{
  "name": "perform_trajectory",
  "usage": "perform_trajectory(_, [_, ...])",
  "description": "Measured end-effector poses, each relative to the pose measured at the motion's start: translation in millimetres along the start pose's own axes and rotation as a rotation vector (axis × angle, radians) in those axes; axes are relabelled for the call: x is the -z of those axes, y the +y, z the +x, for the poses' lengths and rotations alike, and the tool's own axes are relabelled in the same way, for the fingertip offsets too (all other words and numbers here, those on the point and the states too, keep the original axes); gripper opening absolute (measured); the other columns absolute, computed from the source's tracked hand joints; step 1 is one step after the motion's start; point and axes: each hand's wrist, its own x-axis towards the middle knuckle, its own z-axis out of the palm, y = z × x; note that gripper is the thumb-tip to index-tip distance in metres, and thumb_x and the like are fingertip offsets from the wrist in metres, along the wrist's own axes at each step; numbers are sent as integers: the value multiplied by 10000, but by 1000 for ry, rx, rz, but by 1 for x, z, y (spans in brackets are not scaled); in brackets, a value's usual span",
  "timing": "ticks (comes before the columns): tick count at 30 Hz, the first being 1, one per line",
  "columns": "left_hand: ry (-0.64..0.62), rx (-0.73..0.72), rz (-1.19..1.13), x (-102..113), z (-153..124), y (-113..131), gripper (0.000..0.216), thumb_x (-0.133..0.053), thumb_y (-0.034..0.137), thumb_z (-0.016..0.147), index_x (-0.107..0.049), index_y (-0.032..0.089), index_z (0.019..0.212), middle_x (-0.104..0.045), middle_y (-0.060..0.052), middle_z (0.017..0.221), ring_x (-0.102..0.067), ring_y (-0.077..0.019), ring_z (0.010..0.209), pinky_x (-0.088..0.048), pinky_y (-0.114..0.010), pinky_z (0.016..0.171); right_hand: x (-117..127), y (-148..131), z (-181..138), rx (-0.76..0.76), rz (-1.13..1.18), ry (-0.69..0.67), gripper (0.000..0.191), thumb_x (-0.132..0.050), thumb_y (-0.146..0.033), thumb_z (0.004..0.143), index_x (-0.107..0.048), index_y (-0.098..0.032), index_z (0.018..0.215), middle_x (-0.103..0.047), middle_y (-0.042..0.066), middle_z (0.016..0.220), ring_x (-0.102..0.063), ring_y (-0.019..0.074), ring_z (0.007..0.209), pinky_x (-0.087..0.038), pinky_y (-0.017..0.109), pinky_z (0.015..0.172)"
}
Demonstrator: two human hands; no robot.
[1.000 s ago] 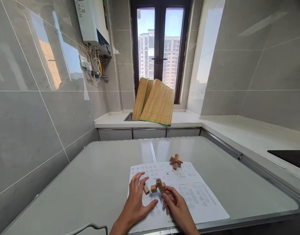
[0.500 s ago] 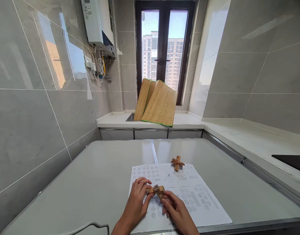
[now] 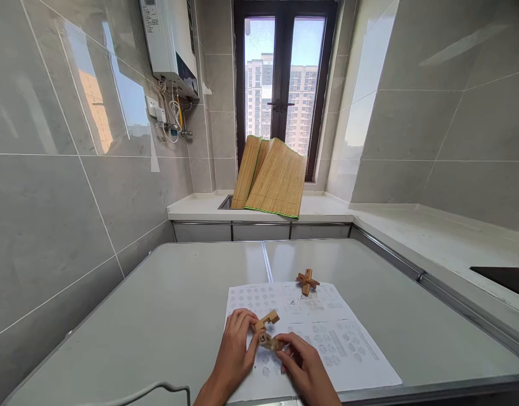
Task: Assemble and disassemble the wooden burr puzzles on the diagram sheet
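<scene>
Above the printed sheet (image 3: 348, 366), my left hand (image 3: 238, 344) pinches a notched wooden puzzle piece (image 3: 268, 320), which slants up to the right from the fingertips. Closer to me is a second wooden puzzle piece (image 3: 265, 340) with dark marks on its end, gripped by the fingertips of my right hand (image 3: 299, 355). My left thumb lies against or very near this second piece. The fingers partly cover both pieces, so how they meet is hard to see. An assembled wooden cross-shaped puzzle (image 3: 307, 281) rests at the sheet's far edge.
The sheet lies on a pale table (image 3: 187, 293) with a seam running away from me. A grey cable (image 3: 158, 388) curves at the near left. Behind the table, a bamboo mat (image 3: 276, 180) leans on the white counter (image 3: 327, 208) below the window.
The pieces between my hands have turned and come apart somewhat: the notched one now sticks up to the right, while the marked one sits lower. The cross-shaped puzzle has not moved.
</scene>
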Motion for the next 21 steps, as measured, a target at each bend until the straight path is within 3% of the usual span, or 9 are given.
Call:
perform_trajectory(3, [75,39,45,-2,0,-3,132,-479,288,1015,-587,227,969,-650,-81,1059,-565,-272,1077,-474,-437,906,-3,5,-1,37,-74,63,345,-562,-496,939,-703,-212,1075,-700,50,843,-636,186,645,-500,284,675])
perform_trajectory(8, [237,128,237,0,0,-10,165,-571,335,950,-562,226,827,-661,-66,950,-580,-283,1010,-462,-431,847,-3,10,2,-104,-133,284,412,-563,-563,904,-676,-189,1035,-671,33,720,-623,201,646,-500,271,620])
perform_trajectory(13, [374,242,395,0,-2,-20,213,-608,353,871,-525,238,711,-678,-75,897,-580,-322,1001,-444,-472,858,-3,8,6,-153,-168,316,348,-608,-540,854,-671,-203,913,-712,48,780,-636,203,676,-491,262,612])
perform_trajectory(21, [275,253,413,-4,-5,-24,221,-628,285,786,-475,233,635,-658,-96,985,-560,-351,1084,-463,-501,871,-14,10,19,-265,-417,328,205,-560,-430,863,-609,-246,787,-688,-5,667,-652,204,621,-423,269,596])
